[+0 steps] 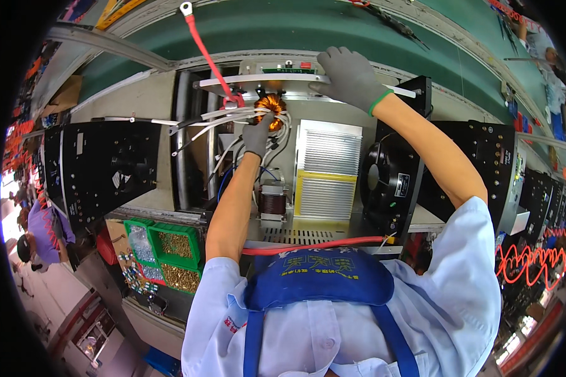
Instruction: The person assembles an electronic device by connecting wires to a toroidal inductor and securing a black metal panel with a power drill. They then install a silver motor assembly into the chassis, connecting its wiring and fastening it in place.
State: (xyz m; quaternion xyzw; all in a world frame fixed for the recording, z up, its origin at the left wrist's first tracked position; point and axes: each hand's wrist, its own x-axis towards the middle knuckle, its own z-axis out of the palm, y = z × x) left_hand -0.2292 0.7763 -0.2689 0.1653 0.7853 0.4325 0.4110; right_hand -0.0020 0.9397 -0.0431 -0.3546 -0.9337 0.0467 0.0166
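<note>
In a grey glove, my left hand (pixel 256 136) is closed at the bundle of white cables (pixel 217 115), right below a copper-wound ring coil (pixel 271 104); some of its fingers are hidden. My right hand (pixel 351 76), gloved too, is wrapped over the upper edge of an upright metal panel (pixel 264 80), thumb on the near side. From the panel's left part a thick red cable (pixel 202 50) with a ring lug rises. Inside the open metal chassis sit a ribbed heat sink (pixel 328 169), a black fan (pixel 380 176) and a small transformer (pixel 272 201).
A red cable (pixel 314 245) runs along the chassis's near edge. Green bins (pixel 159 227) at lower left hold small metal fasteners. Black panelled units stand left (pixel 100 166) and right (pixel 478 163). Pliers-like tools (pixel 393 24) lie at the back. Another person (pixel 44 229) is at far left.
</note>
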